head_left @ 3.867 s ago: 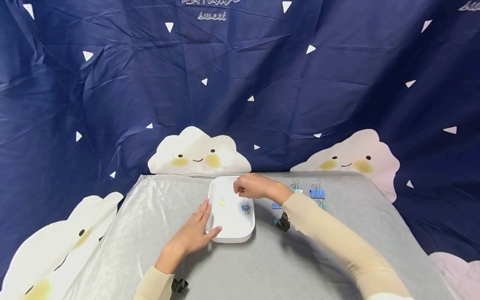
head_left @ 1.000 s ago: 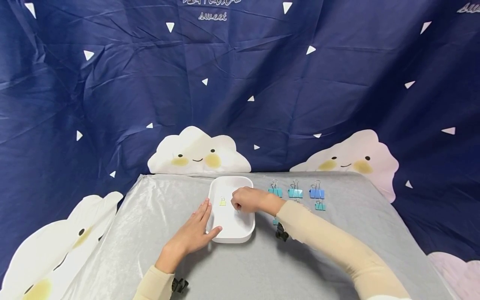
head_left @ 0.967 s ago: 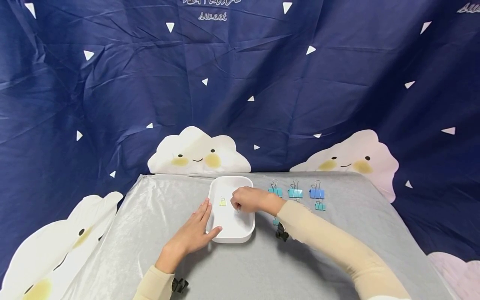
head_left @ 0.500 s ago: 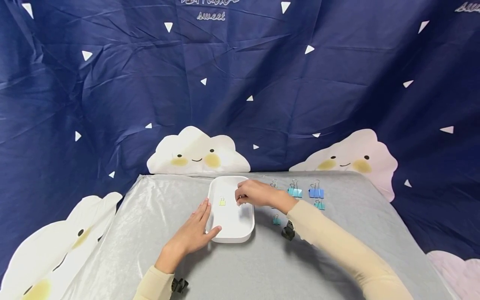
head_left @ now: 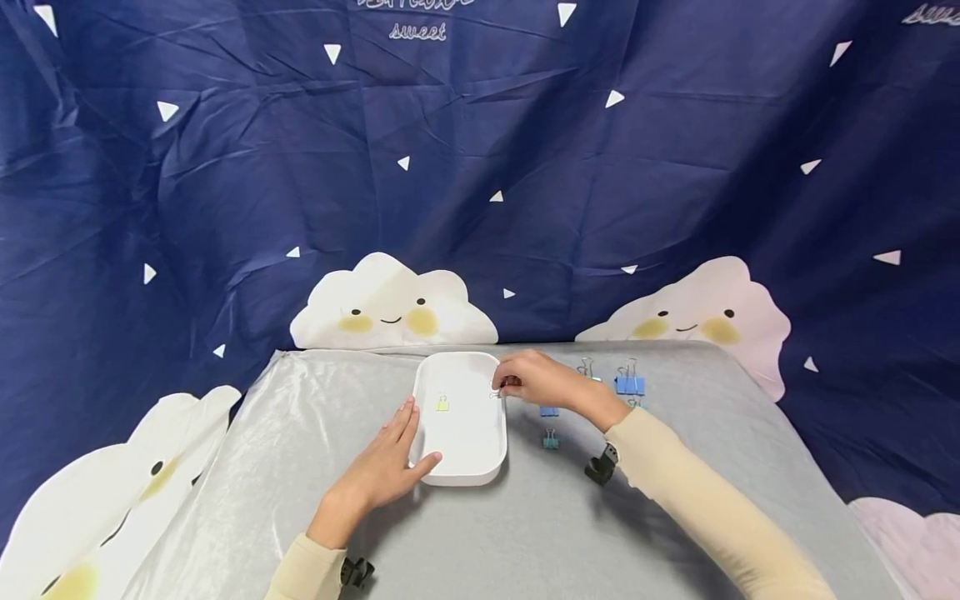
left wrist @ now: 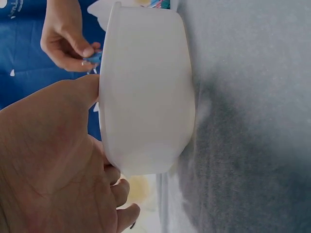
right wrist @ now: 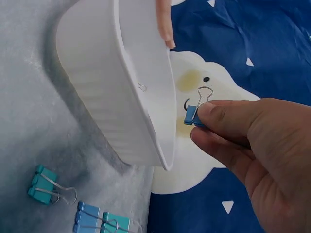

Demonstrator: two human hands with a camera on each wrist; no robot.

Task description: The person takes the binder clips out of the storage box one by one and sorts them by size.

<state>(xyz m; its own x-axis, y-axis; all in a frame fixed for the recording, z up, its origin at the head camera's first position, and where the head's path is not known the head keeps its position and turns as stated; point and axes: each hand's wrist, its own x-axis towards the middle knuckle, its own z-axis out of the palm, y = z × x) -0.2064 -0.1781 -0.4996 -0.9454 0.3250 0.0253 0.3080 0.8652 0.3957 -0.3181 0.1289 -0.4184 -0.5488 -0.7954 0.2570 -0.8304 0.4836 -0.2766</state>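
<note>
My right hand (head_left: 540, 379) pinches a small blue binder clip (right wrist: 192, 116) by thumb and fingertips, its wire handles sticking out. It is raised at the right rim of a white tray (head_left: 465, 450). Along the tray's left side rests my left hand (head_left: 382, 467), fingers extended and thumb apart at the near corner. Inside the tray lies a yellow binder clip (head_left: 443, 404); only its wire shows over the rim in the right wrist view. The left wrist view has my left hand (left wrist: 58, 145) against the tray wall, with the blue clip beyond.
Right of the tray, several binder clips lie on the grey cloth (head_left: 480, 533): a small teal clip (head_left: 551, 440), a blue clip (head_left: 550, 412) and a larger blue clip (head_left: 630, 385) among them. My right forearm and hand hide some. A dark blue curtain (head_left: 450, 208) hangs behind.
The blue clip that lay in the tray 3.9 s ago is now in my right hand, which has lifted and moved right to the rim. The left hand and yellow clip stay put.
</note>
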